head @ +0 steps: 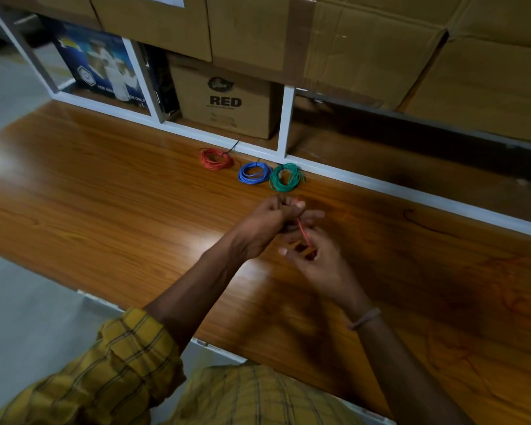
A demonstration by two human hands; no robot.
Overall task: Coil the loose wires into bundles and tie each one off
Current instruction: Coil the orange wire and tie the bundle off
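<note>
Three coiled wire bundles lie at the back of the wooden table (105, 191): a red bundle (216, 158), a blue bundle (254, 173) and a green bundle (285, 177), each with a dark tie. Above the table's middle, my left hand (267, 222) grips one end of a thin red wire (302, 229) with curled fingers. My right hand (316, 259) pinches the same wire lower down, just below and right of the left hand. Most of this wire is hidden inside my hands.
A white shelf frame (284, 124) runs along the table's back edge. It holds a cardboard box marked RED (224, 102) and a blue printed box (101, 65). Large cardboard cartons (365, 41) are stacked above. Grey floor (22, 317) lies to the left.
</note>
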